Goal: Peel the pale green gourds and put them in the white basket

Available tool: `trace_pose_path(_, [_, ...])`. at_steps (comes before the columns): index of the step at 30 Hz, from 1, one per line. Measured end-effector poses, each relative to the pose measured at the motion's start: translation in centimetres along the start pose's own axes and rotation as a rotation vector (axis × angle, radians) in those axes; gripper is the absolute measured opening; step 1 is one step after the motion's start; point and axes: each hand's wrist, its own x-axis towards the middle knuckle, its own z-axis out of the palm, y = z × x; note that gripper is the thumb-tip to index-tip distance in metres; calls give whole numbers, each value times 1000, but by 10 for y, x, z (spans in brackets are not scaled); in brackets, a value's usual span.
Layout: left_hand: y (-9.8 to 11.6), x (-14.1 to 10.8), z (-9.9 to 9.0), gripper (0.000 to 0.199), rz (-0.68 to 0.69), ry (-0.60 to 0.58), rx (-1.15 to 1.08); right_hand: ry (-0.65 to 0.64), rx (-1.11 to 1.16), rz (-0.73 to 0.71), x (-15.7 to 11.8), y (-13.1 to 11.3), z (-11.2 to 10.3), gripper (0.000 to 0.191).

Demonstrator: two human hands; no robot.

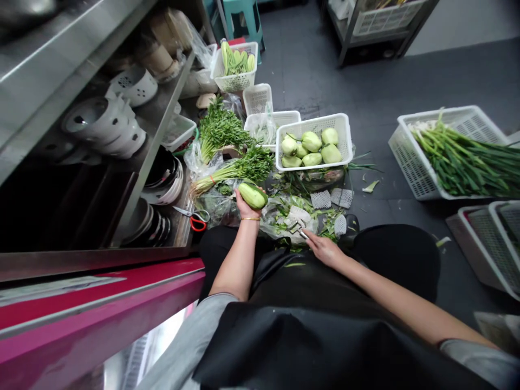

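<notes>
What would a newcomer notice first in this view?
Probably the partly peeled green vegetable in the left hand, near the centre. Beyond it, to the right, pale green vegetables sit in a white basket. At far right, long green stalks lie in another basket.

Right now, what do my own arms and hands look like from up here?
Your left hand is ungloved, with a thin gold-coloured bangle around its wrist. Your right hand is ungloved too, with no bangle showing. The left sleeve and right sleeve are grey, stopping well short of the wrists.
</notes>
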Motion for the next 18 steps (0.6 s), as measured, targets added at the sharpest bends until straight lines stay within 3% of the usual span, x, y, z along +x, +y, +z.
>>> trace_pose_path(3, [-4, -7, 0, 61, -117, -222, 52, 141, 50, -31, 10, 1, -30, 45])
trace_pose_path(6, [-14, -14, -2, 47, -300, -217, 206, 175, 93, -105, 35, -24, -68, 48])
trace_pose_path(10, [-22, -20, -3, 47, -304, -221, 321, 102, 156, -81, 69, -59, -100, 45])
trace_pose_path(14, [-24, -19, -3, 39, -133, -191, 369, 129, 176, -76, 80, -70, -87, 45])
trace_pose_path(18, [-25, -8, -4, 32, 31, -15, 339, 122, 161, -155, 33, -49, -39, 48])
